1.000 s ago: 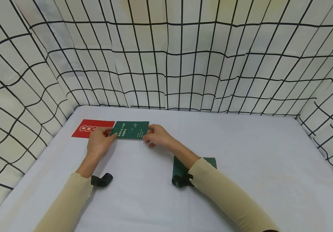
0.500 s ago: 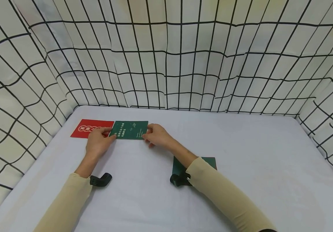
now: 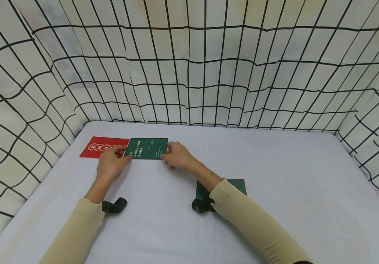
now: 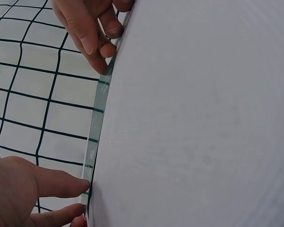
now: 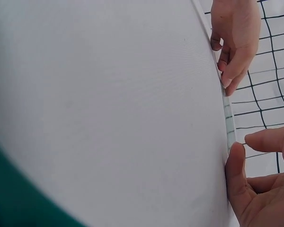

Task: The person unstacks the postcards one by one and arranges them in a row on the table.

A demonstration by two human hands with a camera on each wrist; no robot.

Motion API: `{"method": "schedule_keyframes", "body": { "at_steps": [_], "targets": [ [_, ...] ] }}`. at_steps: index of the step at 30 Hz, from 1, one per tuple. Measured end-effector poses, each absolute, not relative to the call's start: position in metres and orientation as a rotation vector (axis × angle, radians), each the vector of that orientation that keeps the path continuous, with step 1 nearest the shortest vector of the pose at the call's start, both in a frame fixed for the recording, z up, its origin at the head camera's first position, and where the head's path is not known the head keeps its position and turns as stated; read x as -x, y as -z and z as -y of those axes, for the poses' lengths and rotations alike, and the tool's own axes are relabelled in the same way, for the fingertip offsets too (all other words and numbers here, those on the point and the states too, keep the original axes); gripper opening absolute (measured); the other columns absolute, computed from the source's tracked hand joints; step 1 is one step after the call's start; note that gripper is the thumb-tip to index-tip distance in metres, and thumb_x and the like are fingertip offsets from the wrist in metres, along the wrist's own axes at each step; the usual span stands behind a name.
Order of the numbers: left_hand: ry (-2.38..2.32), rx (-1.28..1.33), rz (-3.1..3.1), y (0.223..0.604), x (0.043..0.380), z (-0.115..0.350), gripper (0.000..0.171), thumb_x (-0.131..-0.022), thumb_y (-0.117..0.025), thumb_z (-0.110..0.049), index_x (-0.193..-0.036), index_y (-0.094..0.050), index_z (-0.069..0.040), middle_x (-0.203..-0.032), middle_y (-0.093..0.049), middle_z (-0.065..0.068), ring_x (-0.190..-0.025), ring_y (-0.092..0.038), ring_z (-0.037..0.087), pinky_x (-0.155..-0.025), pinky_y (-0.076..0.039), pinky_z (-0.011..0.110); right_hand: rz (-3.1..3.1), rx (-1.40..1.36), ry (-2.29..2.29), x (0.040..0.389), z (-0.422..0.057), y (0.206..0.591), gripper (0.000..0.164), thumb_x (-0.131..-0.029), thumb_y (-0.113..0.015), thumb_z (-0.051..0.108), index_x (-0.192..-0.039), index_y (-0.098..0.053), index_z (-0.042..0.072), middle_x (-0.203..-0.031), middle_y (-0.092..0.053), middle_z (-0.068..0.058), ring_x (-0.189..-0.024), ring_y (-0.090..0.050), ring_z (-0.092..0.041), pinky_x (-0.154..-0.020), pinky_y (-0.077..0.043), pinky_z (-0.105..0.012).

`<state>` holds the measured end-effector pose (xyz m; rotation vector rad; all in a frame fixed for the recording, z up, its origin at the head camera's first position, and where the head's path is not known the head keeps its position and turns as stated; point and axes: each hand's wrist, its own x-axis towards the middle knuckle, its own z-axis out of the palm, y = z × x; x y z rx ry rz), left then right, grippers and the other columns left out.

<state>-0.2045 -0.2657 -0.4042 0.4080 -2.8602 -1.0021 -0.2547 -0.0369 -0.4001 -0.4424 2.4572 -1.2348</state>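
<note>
A green card with white writing [image 3: 148, 148] lies flat on the table in the head view, its left side against or over a red card [image 3: 91, 149]. My left hand [image 3: 111, 163] is at the green card's left side, thumb and forefinger spread apart and touching its edge. On the opposite side, my right hand [image 3: 180, 156] touches the right edge with its fingertips. In the left wrist view the green card [image 4: 95, 127] appears as a thin strip between both hands. The left hand partly hides the red card.
Another green item with a red edge [image 3: 237, 185] lies under my right forearm, partly covered by the sleeve and a black wrist camera [image 3: 202, 205]. White cloth covers the table [image 3: 291, 183]. A black grid net [image 3: 206, 86] over white sheeting borders the back and sides.
The hands stay at the two sides of the green card. Both hands and the cards appear slightly further left in the view, along with the background; otherwise little differs.
</note>
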Motion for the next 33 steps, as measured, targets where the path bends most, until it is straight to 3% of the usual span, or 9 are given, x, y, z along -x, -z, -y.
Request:
{"method": "schedule_keyframes", "body": {
  "at_steps": [19,26,33],
  "targets": [
    [1.007,-0.396,2.877,0.400,0.203,0.265,0.056,-0.098,-0.066,-0.023,-0.146,-0.054,0.004,-0.129,-0.058,0.028,-0.115,-0.053,0.041,-0.090,-0.051,0.050,-2.447,0.424,1.202,0.253,0.035,0.397,0.067,-0.102,-0.066,0.023,-0.157,-0.038,-0.004,-0.096,-0.068,-0.007,-0.061,-0.063,-0.013,-0.063,-0.049,-0.022],
    [0.993,-0.384,2.861,0.398,0.202,0.263,0.057,-0.097,-0.066,-0.022,-0.145,-0.054,0.005,-0.127,-0.058,0.028,-0.112,-0.053,0.040,-0.087,-0.051,0.048,-2.379,0.355,1.230,0.250,0.026,0.389,0.068,-0.101,-0.068,0.028,-0.158,-0.040,0.002,-0.108,-0.071,-0.009,-0.070,-0.067,-0.015,-0.073,-0.055,-0.026],
    [0.953,-0.277,2.809,0.394,0.197,0.252,0.054,-0.098,-0.068,-0.020,-0.145,-0.054,0.004,-0.130,-0.057,0.029,-0.117,-0.054,0.042,-0.092,-0.056,0.055,-2.370,0.395,1.238,0.250,0.006,0.388,0.061,-0.101,-0.067,0.027,-0.154,-0.045,0.006,-0.125,-0.067,-0.013,-0.081,-0.071,-0.016,-0.073,-0.058,-0.027]
  ]
}}
